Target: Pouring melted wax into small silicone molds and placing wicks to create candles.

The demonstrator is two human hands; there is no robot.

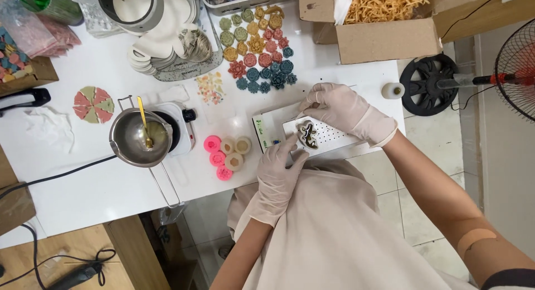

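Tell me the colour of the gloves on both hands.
White, on the left hand and right hand; clearest in the head view.

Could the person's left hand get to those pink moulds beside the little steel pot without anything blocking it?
Probably yes. The left hand rests by the small oval piece, and the pink moulds lie just beside it on the white table, with nothing standing between them.
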